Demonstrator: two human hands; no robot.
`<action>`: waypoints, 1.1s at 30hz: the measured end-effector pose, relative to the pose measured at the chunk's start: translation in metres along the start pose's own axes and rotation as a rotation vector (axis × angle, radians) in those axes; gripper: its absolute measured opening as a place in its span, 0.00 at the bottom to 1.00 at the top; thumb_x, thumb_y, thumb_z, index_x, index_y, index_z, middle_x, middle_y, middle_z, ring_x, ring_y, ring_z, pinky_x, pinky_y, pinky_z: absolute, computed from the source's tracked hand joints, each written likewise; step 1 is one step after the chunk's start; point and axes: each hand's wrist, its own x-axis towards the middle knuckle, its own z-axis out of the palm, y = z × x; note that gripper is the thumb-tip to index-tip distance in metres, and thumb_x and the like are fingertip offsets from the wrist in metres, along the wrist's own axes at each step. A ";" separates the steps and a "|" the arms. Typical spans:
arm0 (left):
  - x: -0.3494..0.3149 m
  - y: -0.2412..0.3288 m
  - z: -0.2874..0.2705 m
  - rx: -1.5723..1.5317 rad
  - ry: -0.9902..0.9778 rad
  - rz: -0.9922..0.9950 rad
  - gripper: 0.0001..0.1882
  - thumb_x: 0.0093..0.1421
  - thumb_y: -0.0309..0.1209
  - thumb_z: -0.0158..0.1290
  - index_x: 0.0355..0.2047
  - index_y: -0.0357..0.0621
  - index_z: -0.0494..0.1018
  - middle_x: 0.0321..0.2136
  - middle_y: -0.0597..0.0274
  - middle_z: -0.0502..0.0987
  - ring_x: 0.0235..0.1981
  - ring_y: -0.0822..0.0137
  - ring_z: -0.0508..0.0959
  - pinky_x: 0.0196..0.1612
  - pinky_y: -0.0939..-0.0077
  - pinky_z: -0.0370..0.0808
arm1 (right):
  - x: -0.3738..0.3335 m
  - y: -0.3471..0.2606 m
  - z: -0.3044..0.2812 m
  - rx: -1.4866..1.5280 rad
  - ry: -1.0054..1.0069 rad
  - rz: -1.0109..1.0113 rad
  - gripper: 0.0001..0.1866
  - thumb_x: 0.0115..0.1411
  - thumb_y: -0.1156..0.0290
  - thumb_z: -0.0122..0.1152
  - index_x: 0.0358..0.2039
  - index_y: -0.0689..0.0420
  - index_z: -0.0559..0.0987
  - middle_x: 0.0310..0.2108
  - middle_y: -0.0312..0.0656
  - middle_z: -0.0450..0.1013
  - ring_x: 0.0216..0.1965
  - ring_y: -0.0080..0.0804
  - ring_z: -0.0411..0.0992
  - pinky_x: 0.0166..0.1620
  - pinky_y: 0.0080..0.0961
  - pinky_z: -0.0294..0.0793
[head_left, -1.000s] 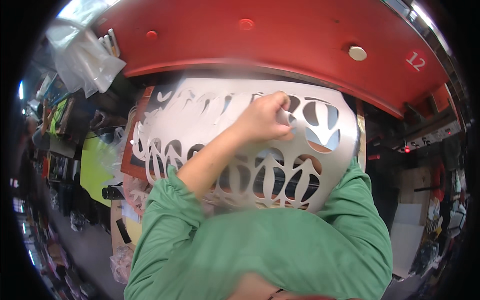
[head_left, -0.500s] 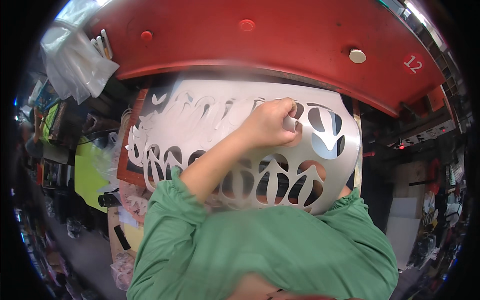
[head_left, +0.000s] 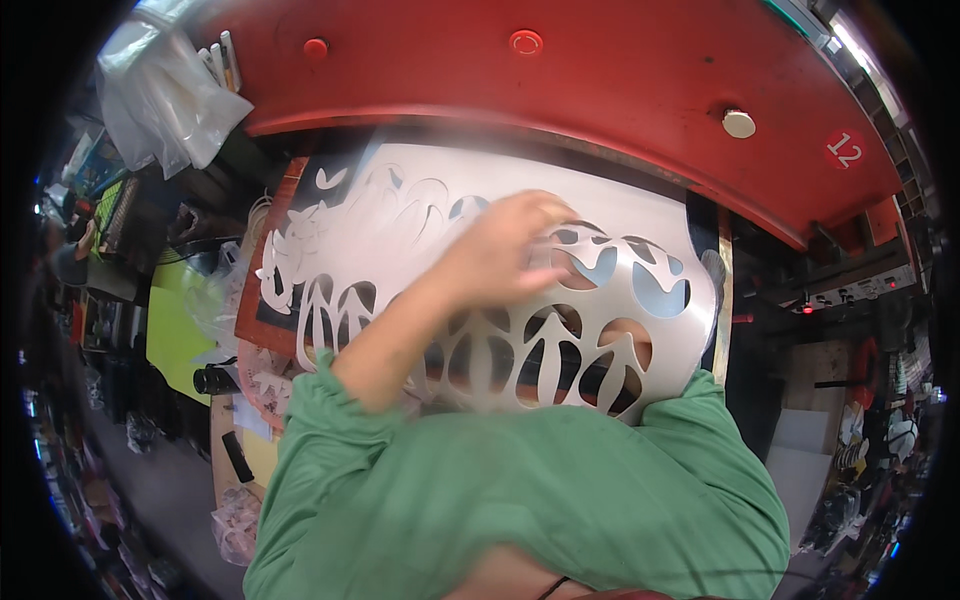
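Observation:
A large whitish flexible sheet with rows of leaf-like cut-outs lies across the work surface, its near part raised and curved toward my body. My left hand is over the middle of this sheet, slightly blurred, with thumb and fingers apart. Nothing shows between them. Beneath the raised part is my right arm; skin shows through the holes, but the fingers of my right hand are hidden. Several loose white cut-out pieces lie heaped by the sheet's left edge, and a small curved one rests beyond them.
A red machine panel with a red button and a pale round knob spans the far side. Clear plastic bags hang at far left beside white markers. A pink tray holds white pieces at left.
My left hand has drawn back leftward and its pinch on a curled white bit of the sheet has opened. The raised sheet has shifted slightly, and the head view has moved a little.

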 end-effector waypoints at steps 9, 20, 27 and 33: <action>-0.034 -0.017 0.003 -0.069 -0.457 -0.770 0.29 0.68 0.44 0.44 0.64 0.40 0.61 0.61 0.41 0.66 0.62 0.49 0.67 0.63 0.69 0.61 | 0.003 -0.002 0.003 0.082 -0.015 0.019 0.22 0.60 0.64 0.60 0.53 0.59 0.72 0.50 0.43 0.71 0.49 0.30 0.70 0.50 0.22 0.72; -0.020 -0.028 0.007 -0.555 -0.244 -0.850 0.32 0.63 0.32 0.53 0.65 0.37 0.57 0.51 0.49 0.75 0.50 0.62 0.76 0.54 0.71 0.70 | 0.008 -0.008 0.007 0.203 -0.042 0.048 0.22 0.59 0.64 0.61 0.52 0.59 0.72 0.50 0.43 0.71 0.48 0.30 0.70 0.49 0.21 0.72; -0.018 -0.035 0.014 -0.646 -0.037 -0.950 0.18 0.57 0.27 0.58 0.48 0.36 0.75 0.38 0.58 0.79 0.37 0.70 0.78 0.43 0.74 0.75 | 0.014 -0.013 0.006 0.345 -0.083 0.093 0.23 0.59 0.64 0.62 0.52 0.59 0.72 0.49 0.43 0.71 0.48 0.29 0.70 0.49 0.21 0.72; -0.011 -0.029 0.016 -0.370 0.095 -0.901 0.12 0.54 0.26 0.58 0.39 0.35 0.77 0.31 0.60 0.80 0.29 0.73 0.77 0.33 0.78 0.74 | 0.021 -0.020 0.003 0.505 -0.072 0.178 0.23 0.58 0.64 0.63 0.52 0.58 0.72 0.49 0.43 0.71 0.48 0.29 0.70 0.48 0.20 0.72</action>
